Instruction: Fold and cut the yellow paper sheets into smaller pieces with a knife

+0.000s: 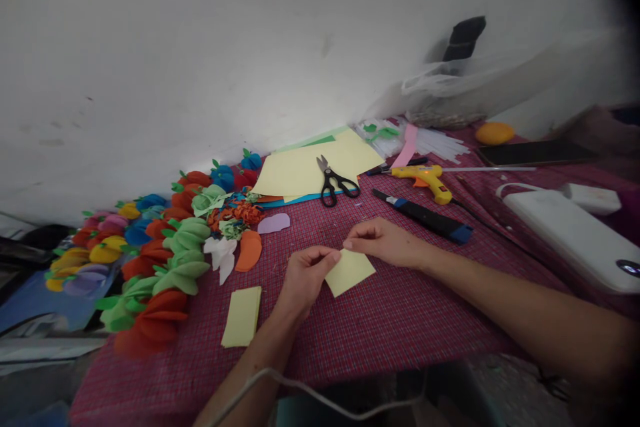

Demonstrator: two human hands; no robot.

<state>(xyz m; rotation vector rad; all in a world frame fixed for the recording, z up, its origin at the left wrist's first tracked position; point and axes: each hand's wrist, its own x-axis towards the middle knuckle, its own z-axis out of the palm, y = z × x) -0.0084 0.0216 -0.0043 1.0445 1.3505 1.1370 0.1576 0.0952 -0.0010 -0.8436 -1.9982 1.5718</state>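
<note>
A small pale yellow piece of paper (351, 273) is held at its far edge between both hands, over the checked tablecloth. My left hand (311, 272) pinches its left corner between thumb and fingers. On the other side, my right hand (376, 242) grips the far right corner with closed fingertips. To the left of my left forearm lies a stack of pale yellow paper rectangles (241, 317). Black-handled scissors (333, 181) rest beyond my hands on large pale yellow sheets (295, 170). Just behind my right hand is a black and blue utility knife (425, 215).
Colourful paper fruit shapes (175, 260) crowd the left side, beside paper scraps (237, 213) and an orange cutout (249, 251). At right lie a yellow glue gun (425, 177) with its cord, a white power bank (570, 233) and a dark phone (537, 152). A pale cable (320, 400) hangs in front.
</note>
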